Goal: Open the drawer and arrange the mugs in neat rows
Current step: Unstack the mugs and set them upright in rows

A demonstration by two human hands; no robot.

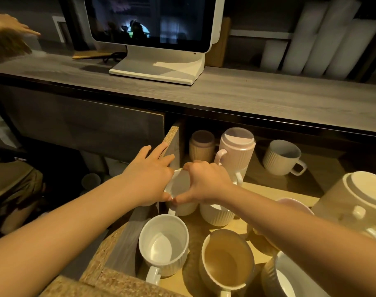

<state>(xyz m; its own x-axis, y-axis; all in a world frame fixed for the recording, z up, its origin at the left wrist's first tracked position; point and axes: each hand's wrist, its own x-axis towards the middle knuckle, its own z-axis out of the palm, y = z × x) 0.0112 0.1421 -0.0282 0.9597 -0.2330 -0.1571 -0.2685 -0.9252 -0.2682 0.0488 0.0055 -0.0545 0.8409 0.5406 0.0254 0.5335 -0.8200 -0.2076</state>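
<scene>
The drawer (172, 142) stands pulled out below the counter, with several ribbed mugs inside. Both my hands hold one upright white mug (179, 185) near the drawer's left wall: my left hand (149, 179) grips its left side and my right hand (206, 183) its right rim. In front of it stand a white mug (163, 243) and a beige mug (226, 258). Behind it a pink mug (238, 146) sits upside down on another mug. A mug (282, 157) lies tilted at the back right, and an upturned beige mug (354, 202) is at the right.
A grey wooden counter (247, 95) runs above the drawer and carries a white monitor (157, 35). White rolls (324, 39) lean at the back right. Another person's hand (13, 24) is at the upper left. A closed cabinet front (82, 125) is left of the drawer.
</scene>
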